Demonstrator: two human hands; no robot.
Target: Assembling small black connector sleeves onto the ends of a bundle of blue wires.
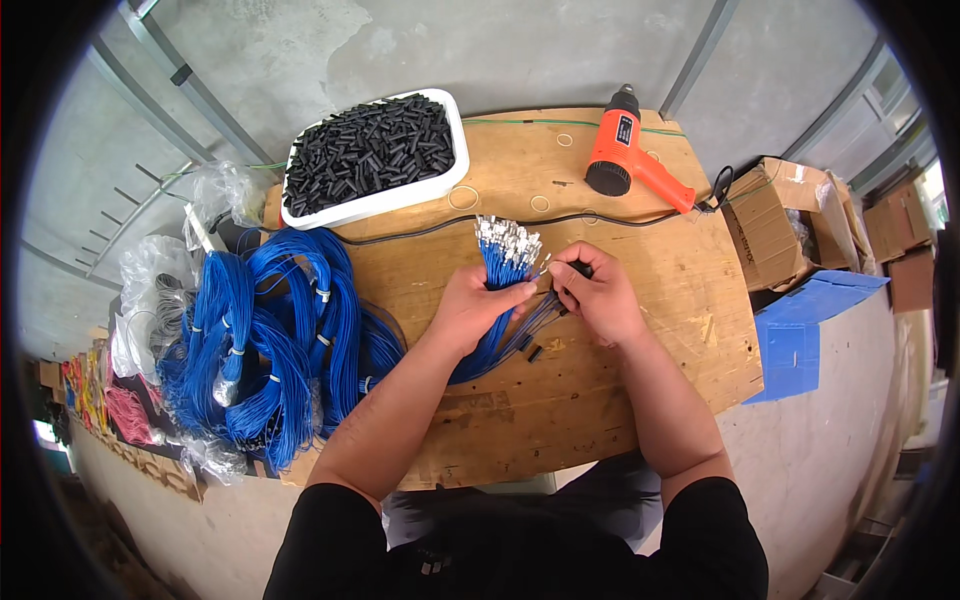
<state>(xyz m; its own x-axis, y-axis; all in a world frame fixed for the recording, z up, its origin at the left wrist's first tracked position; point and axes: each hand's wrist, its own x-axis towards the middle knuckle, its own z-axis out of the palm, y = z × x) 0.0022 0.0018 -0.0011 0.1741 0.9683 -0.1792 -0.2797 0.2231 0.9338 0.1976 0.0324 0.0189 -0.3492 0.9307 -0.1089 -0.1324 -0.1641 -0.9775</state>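
Grey wall point(450, 50) at the back, and up against it a worn wooden table point(690, 340). Near its far edge, a white tub point(460, 140) heaped with short black tubes point(370, 150); to the right, an orange heat gun point(625, 150), nozzle toward the wall, with a dark cord point(640, 221) trailing across the wood. At the left, a heap of tied blue wire coils point(285, 340).

At the middle of the near half, above the wood, a bundle of blue wires point(495, 268), topped by a cluster of pale metal terminals point(510, 240). Around it, just below the terminals, the left hand point(478, 305), thumb pressed over the strands and fingers curled behind. Just beside, the right hand point(600, 300), thumb and forefinger drawn together, pinching a small black piece point(580, 268). Close to those tips, a single wire end point(544, 266) standing out from the bunch; touching or just apart, cannot tell. Lower down, more dark pieces point(533, 352) among loose wires.

Step in hand, as judged: fitting black tubes onto wires, one by one. Called for next, probably: a steady left grip, and careful lining-up of tube and terminal without bending the metal.
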